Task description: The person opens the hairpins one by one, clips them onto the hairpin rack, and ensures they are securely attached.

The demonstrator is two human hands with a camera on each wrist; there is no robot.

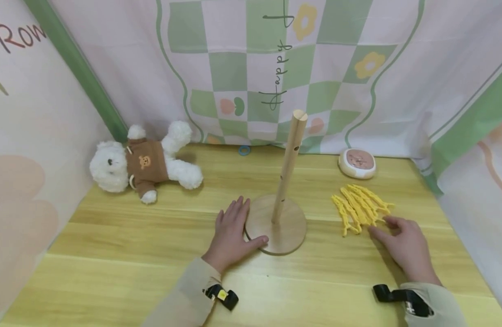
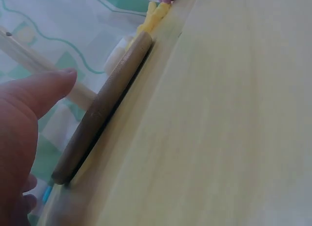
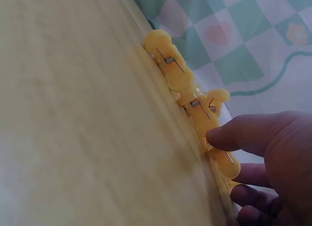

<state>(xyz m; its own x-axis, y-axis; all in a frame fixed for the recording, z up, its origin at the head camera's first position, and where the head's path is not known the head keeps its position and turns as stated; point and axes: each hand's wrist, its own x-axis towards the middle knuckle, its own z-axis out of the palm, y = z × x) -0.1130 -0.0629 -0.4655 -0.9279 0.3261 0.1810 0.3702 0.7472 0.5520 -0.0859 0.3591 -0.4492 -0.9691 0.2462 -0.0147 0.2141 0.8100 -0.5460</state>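
A wooden pole [image 1: 289, 168] stands upright on a round wooden base [image 1: 292, 236]. At the base's left edge rests my left hand [image 1: 232, 238], fingers straight and thumb lying over the rim. In the left wrist view the base [image 2: 105, 104] is seen edge-on beyond that thumb. Several yellow clothespins [image 1: 357, 206] lie in a row on the table to the right of the pole. My right hand [image 1: 410, 247] pinches the near end of one clothespin [image 3: 224, 162] between thumb and fingers. Metal springs show on the clothespins in the right wrist view.
A white plush dog [image 1: 146, 159] in a brown shirt lies at the back left. Behind the clothespins sits a rounded white device [image 1: 357, 163] with a pinkish top. A small blue ring [image 1: 244, 150] lies by the checkered curtain [image 1: 267, 68] at the table's back edge.
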